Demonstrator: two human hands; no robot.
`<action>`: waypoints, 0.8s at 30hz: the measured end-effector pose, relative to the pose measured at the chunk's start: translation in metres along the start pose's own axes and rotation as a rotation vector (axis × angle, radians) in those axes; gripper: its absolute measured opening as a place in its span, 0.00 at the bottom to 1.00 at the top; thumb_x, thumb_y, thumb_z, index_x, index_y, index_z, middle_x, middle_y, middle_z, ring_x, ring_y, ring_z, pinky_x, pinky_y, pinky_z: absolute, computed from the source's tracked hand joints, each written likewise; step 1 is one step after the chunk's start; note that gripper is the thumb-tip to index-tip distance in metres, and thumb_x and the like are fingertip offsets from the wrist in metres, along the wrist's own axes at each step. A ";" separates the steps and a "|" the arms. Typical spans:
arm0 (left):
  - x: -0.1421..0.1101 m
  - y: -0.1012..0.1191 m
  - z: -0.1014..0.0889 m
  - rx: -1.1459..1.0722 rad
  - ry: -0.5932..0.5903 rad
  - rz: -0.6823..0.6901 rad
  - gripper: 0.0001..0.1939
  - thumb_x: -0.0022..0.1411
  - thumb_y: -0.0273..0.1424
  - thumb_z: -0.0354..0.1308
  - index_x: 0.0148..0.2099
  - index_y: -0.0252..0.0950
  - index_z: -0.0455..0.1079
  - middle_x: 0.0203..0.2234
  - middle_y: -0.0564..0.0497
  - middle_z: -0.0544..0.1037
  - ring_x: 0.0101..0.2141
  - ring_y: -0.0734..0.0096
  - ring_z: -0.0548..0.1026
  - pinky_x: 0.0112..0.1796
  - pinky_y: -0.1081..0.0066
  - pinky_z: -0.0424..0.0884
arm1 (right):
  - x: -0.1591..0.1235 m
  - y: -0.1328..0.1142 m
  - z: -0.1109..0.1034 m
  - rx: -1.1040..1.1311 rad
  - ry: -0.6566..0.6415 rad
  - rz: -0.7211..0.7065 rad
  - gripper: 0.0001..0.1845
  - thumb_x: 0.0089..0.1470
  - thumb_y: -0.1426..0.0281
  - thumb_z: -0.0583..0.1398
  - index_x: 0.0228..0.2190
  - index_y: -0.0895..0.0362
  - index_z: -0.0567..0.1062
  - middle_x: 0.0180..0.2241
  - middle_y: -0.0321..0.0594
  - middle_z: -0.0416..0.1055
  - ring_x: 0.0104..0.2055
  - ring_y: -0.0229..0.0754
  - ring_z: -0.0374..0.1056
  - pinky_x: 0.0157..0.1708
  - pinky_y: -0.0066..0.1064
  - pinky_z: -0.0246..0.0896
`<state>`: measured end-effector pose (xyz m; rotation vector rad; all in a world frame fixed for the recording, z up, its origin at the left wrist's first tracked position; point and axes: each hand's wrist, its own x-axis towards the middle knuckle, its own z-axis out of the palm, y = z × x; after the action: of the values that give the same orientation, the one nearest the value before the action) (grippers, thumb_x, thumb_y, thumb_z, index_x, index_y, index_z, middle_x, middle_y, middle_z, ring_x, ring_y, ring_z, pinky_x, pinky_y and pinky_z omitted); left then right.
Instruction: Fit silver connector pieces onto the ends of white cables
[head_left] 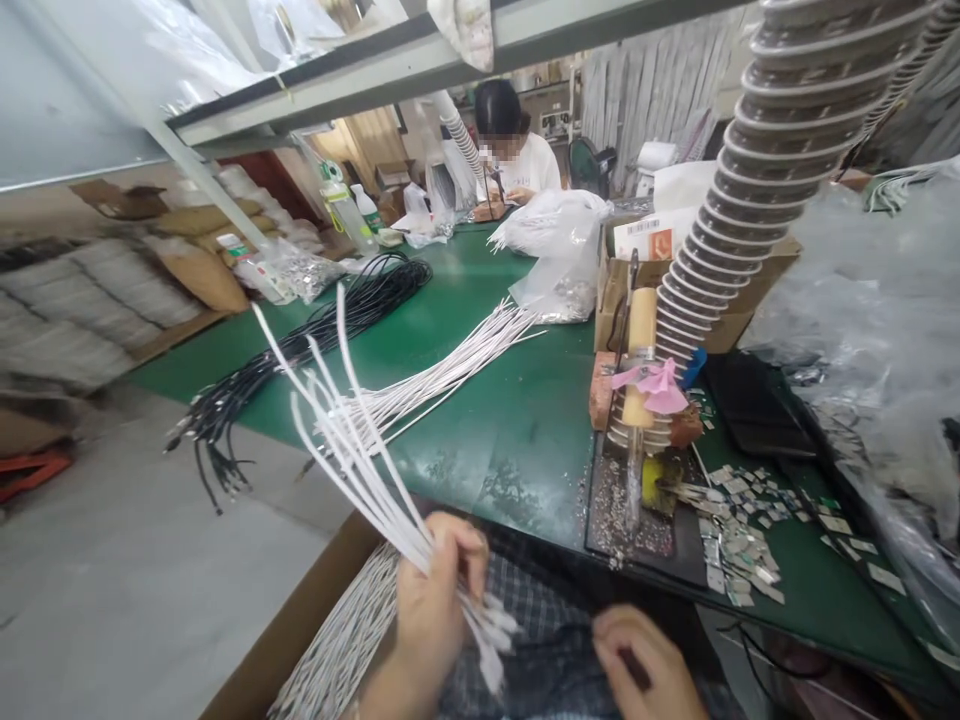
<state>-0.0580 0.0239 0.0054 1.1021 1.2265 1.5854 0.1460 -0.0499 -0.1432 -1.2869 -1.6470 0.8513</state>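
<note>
My left hand [439,590] is closed around a bundle of white cables [375,490]. Their loose ends fan up and left over the table edge, and white connectors [495,635] stick out below the fist. To the right, above my lap, my right hand [645,660] has loosely curled fingers with a gap between thumb and fingers; nothing shows in them. Dark cloth lies close to its fingertips. Below my left hand, more white cables [345,630] lie in a brown cardboard box [289,610].
On the green table [487,420] lie another white cable bundle [450,370] and black cables [330,320]. A soldering iron stand [641,390] rises beside small metal pieces [742,550], under a ribbed hose [780,170]. Across the table sits another person [536,165].
</note>
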 end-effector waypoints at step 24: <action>0.081 0.066 -0.046 -0.217 0.067 -0.095 0.13 0.61 0.40 0.64 0.31 0.38 0.68 0.12 0.65 0.51 0.12 0.84 0.42 0.16 0.82 0.50 | 0.022 -0.013 0.107 -0.042 -0.890 -0.103 0.16 0.41 0.68 0.68 0.17 0.56 0.66 0.18 0.31 0.58 0.21 0.33 0.50 0.22 0.27 0.43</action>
<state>-0.1303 0.0771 0.0758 0.8478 1.1026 1.6500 0.0410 -0.0323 -0.1702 -0.8631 -2.3853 1.4533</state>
